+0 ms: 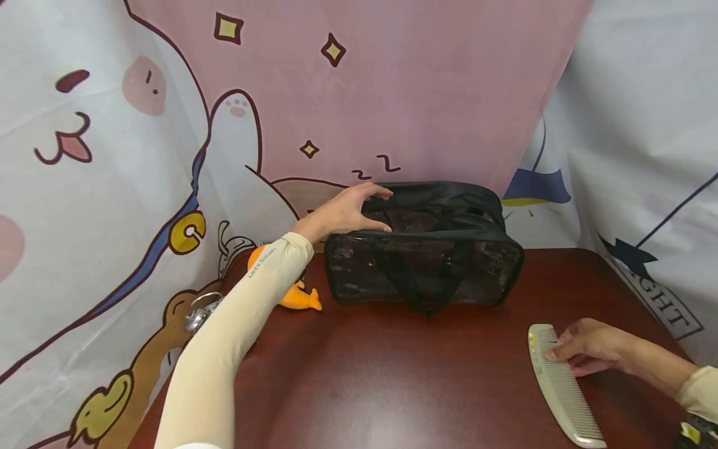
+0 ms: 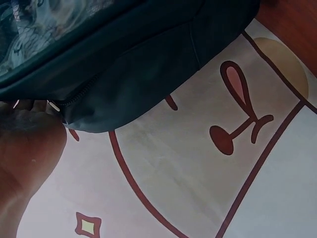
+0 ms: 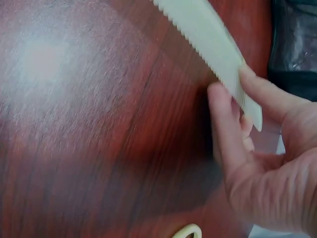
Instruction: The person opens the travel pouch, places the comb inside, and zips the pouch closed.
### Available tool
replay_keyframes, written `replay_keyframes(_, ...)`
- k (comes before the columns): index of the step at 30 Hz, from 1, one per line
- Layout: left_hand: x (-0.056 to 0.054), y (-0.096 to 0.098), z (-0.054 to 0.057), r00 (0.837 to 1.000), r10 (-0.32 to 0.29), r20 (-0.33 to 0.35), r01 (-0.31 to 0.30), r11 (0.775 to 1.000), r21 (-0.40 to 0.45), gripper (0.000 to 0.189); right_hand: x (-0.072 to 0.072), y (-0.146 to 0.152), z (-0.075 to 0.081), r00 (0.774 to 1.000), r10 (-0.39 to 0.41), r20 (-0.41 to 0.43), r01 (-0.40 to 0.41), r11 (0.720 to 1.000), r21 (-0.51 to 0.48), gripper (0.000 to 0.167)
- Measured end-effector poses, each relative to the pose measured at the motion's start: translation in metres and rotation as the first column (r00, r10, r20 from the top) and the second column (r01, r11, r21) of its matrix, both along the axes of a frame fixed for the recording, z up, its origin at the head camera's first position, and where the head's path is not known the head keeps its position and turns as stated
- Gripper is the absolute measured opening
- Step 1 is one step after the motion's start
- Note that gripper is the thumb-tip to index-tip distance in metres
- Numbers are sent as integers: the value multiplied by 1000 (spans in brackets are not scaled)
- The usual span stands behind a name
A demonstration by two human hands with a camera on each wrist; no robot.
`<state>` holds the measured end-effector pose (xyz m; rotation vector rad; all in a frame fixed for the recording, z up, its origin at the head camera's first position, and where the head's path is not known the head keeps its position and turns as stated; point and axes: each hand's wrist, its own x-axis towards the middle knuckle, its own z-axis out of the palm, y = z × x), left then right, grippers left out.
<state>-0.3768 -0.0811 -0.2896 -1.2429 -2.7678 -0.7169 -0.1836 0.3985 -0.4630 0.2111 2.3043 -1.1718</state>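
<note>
A black bag with see-through dark panels and a strap handle stands at the back of the table, its zipped top open. My left hand spreads at the left end of that opening, thumb along the front rim and fingers by the back rim. In the left wrist view the fingertips are partly hidden at the bag's zipper edge. Between thumb and fingers, my right hand pinches a pale cream comb near its far end. The comb is over the table at the right, apart from the bag.
An orange plush toy lies left of the bag, partly behind my left sleeve. Beside that sleeve is a shiny silver object. A small cream loop shows on the dark red table. Printed cloth hangs around the table.
</note>
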Motion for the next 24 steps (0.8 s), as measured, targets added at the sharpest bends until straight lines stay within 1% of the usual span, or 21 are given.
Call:
replay_keyframes(1,0,0,-1,1000,-3,0,3,1000,4,79,-1,3,1,1000,2,14,-2,1000,-18,34)
replay_keyframes(3,-1,1,-1,1000,-3,-4,3,1000,7,80,-4,10,2,999,37,26,-35,997,-69,33)
replay_keyframes(6,-1,1,-1,1000,-6,-10,7,1000,10,81,-13,21,9,996,88,18,-84,986,-143,38)
replay_keyframes(7,-1,1,-1,1000,-5,-11,5,1000,9,81,-15,24,13,994,105,14,-102,980,-171,43)
replay_keyframes(9,-2,2,-1,1000,-3,-13,3,1000,5,82,-21,30,22,993,121,16,-115,971,-208,44)
replay_keyframes(11,-1,3,-1,1000,-3,-9,3,1000,6,83,-27,35,34,990,140,8,-134,962,-239,38)
replay_keyframes(14,-1,4,-1,1000,1,-1,-1,1000,6,85,-36,39,61,984,177,-26,-178,949,-260,20)
replay_keyframes(16,-1,4,-1,1000,1,4,-1,1000,8,86,-42,40,83,980,186,-64,-196,952,-237,15)
replay_keyframes(19,-1,5,-1,1000,-9,7,9,1000,11,88,-50,38,122,979,170,-111,-186,969,-165,15)
replay_keyframes(21,-2,5,-1,1000,-12,7,11,1000,11,89,-57,34,147,974,160,-159,-179,977,-116,14)
replay_keyframes(24,-3,3,-3,1000,-2,9,2,1000,8,89,-68,25,181,950,205,-236,-227,971,-71,17)
